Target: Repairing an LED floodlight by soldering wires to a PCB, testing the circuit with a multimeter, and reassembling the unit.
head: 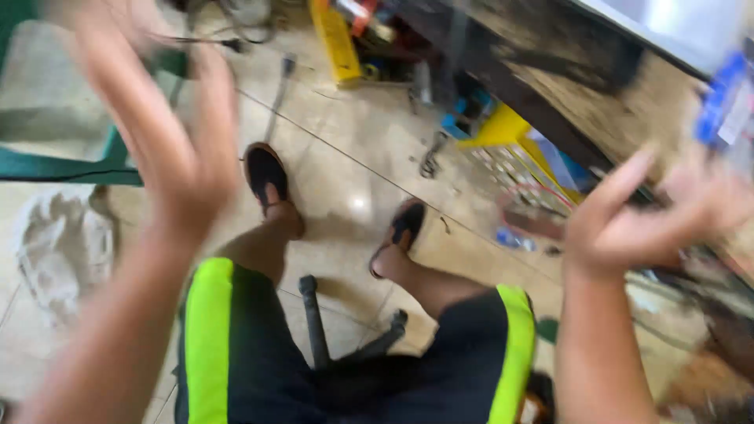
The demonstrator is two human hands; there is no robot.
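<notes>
The view is blurred by motion. My left hand (161,118) is raised at the upper left, palm flat and fingers spread, holding nothing. My right hand (652,212) hovers at the right near the edge of a dark wooden bench (565,86), fingers apart and empty. Below them I see my own legs in black shorts with bright yellow stripes (208,338) and my feet in dark sandals (265,177) on the tiled floor (353,149).
A green plastic chair (71,165) stands at the left, with a crumpled white cloth (59,243) below it. A black swivel-chair base (314,322) sits between my legs. Yellow boxes (503,129), tools and cables clutter the floor under the bench.
</notes>
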